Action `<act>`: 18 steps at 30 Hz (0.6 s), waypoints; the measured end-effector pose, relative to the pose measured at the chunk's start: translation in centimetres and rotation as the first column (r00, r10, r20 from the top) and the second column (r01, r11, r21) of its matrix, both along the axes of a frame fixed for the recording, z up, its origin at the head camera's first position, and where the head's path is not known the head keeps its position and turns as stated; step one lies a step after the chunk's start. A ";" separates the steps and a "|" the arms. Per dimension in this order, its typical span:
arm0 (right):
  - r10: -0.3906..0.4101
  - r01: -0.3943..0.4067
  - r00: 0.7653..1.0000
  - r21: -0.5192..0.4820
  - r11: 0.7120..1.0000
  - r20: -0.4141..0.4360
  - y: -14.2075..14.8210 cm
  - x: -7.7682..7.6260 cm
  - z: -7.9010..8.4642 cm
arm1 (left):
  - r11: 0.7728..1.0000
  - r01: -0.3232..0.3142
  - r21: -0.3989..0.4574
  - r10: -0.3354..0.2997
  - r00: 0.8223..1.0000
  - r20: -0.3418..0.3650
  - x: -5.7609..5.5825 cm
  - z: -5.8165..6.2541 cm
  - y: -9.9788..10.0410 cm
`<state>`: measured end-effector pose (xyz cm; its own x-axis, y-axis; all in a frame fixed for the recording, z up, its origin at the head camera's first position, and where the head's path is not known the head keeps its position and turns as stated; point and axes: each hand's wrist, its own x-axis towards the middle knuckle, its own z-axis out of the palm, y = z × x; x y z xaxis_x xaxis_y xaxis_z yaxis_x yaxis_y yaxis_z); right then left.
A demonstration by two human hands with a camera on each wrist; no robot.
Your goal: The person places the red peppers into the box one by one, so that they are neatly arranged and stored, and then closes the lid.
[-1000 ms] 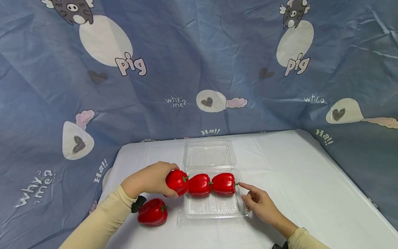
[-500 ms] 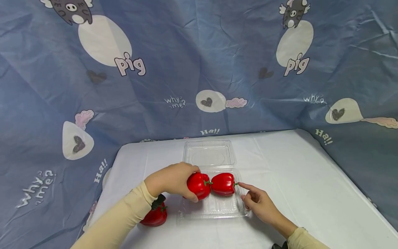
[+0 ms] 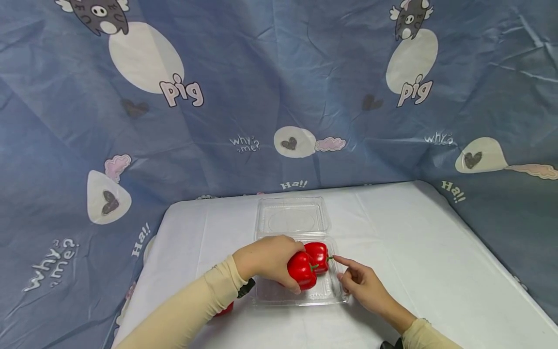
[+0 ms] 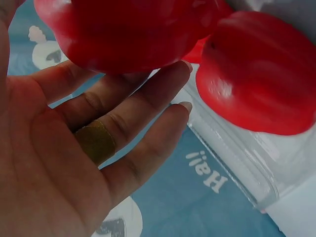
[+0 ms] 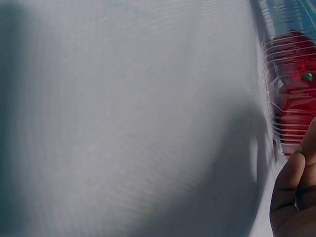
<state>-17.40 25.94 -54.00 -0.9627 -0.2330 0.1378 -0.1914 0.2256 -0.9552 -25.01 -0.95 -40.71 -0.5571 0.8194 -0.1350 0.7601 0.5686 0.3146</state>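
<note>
My left hand (image 3: 269, 261) grips a red bell pepper (image 3: 302, 271) above the clear plastic container (image 3: 279, 296), its green stem pointing right. In the left wrist view that pepper fills the top, with the fingers spread under it. A second bell pepper (image 3: 321, 254) lies in the container's right part. Another pepper (image 4: 261, 74) appears in the container in the left wrist view; the left hand hides it from the head view. My right hand (image 3: 366, 287) is at the container's right edge, its straight index fingertip at the second pepper's stem and the other fingers bent.
The container's hinged lid (image 3: 291, 216) lies open behind its base. One more red pepper (image 3: 225, 309) rests on the white-covered table (image 3: 405, 232) at the left, mostly behind the left sleeve. A blue printed cloth (image 3: 244, 106) hangs behind the table.
My left hand has carried the pepper rightward from the container's left side to above its middle, covering the pepper there. My right hand has stayed in place.
</note>
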 end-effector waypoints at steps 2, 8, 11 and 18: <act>0.000 0.000 1.000 0.001 1.000 0.001 0.0 0.0 0.0 | 1.000 0.003 -0.007 -0.003 1.000 -0.012 0.1 -0.2 0.5; -0.001 0.001 1.000 0.007 1.000 0.005 0.1 -0.1 -0.1 | 1.000 0.009 -0.024 -0.010 0.999 -0.045 0.3 -0.7 1.8; -0.003 0.003 1.000 0.006 1.000 -0.003 0.1 -0.2 -0.2 | 0.999 0.011 -0.032 -0.013 0.998 -0.060 0.4 -1.0 2.4; 0.004 -0.004 1.000 0.001 1.000 -0.020 0.2 -0.2 -0.5 | 0.999 0.008 -0.035 -0.010 0.998 -0.058 0.7 -1.7 3.3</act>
<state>-17.59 26.13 -54.46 -0.9586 -0.2373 0.1572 -0.2118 0.2259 -0.9508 -24.34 2.39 -42.41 -0.5573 0.8199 -0.1310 0.7818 0.5713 0.2498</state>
